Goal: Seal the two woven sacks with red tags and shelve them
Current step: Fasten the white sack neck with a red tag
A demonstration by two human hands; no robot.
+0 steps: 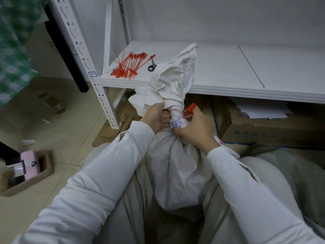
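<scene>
Below one shelf (228, 71), two hands (154, 118) (197, 127) grip one sack (175, 173).

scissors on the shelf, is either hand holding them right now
No, the scissors lie on the white shelf beside the spare red tags; the left hand and right hand hold the sack neck.

Sack (175, 164): we have it before us, in front of the shelf (228, 71).
Tags (129, 65): on the shelf, left of the scissors (152, 66).
Box (263, 124): under the shelf, right.
</scene>
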